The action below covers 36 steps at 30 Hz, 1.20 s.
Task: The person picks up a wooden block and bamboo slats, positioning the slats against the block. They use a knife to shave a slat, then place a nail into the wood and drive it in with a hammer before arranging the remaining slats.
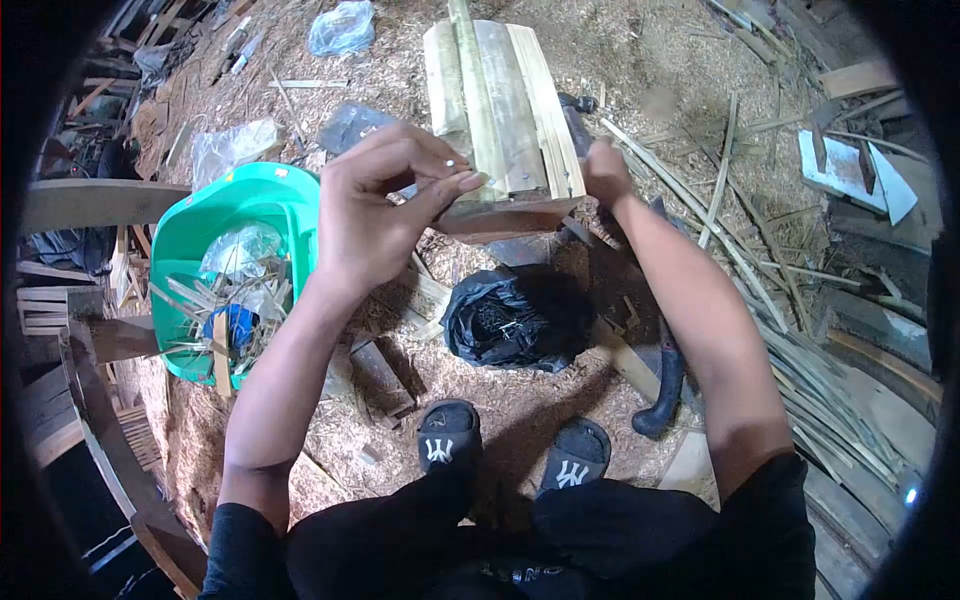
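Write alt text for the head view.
A person's left hand pinches a small bright item at the near end of some wooden slats; the right hand is at their right edge. Below are a black plastic bag and slippered feet; a green tub of scraps stands left on littered ground.

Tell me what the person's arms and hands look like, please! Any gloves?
The left sleeve and right sleeve are dark and short, leaving the forearms bare. The left hand and right hand wear no gloves, and no watch or bracelet shows.
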### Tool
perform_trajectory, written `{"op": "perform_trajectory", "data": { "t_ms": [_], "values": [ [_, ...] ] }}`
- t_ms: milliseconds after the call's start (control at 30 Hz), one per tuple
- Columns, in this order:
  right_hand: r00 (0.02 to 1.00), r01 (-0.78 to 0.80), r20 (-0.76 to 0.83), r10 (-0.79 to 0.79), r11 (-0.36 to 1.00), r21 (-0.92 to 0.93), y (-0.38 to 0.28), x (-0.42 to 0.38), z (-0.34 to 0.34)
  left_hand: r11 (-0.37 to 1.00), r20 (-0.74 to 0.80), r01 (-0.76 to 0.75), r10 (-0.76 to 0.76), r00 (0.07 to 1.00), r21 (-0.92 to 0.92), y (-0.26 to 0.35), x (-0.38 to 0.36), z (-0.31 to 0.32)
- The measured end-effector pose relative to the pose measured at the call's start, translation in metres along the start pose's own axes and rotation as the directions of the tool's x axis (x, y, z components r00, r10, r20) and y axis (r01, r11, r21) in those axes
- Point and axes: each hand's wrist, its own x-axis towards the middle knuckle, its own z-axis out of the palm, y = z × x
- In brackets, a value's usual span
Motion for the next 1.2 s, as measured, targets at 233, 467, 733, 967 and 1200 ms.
{"op": "perform_trajectory", "data": {
  "t_ms": [233, 467, 733, 967, 1200],
  "values": [
    [0.994, -0.083, -0.035, 0.101, 0.94, 0.331, 0.016, -0.03, -0.038, 0.999, -0.015, 0.014, -0.015, 1.0, -0.052, -0.002, 0.0, 0.002],
    [0.982, 0.138, -0.169, -0.085, 0.933, 0.332, 0.025, -0.152, -0.147, 1.0, 0.032, 0.022, -0.022, 0.999, 0.018, -0.004, -0.001, -0.002],
    [0.946, 0.309, -0.078, -0.314, 0.806, 0.505, -0.06, -0.278, -0.223, 0.998, 0.001, 0.051, -0.051, 0.999, -0.028, -0.004, -0.001, 0.001],
    [0.89, 0.415, -0.024, -0.455, 0.788, 0.455, -0.084, -0.3, -0.218, 1.0, -0.004, -0.007, 0.007, 1.0, 0.009, -0.006, 0.0, -0.001],
    [0.86, 0.487, -0.031, -0.509, 0.803, 0.342, -0.093, -0.303, -0.227, 0.999, -0.015, -0.027, 0.027, 1.0, 0.04, -0.001, 0.0, -0.002]
  ]
}}
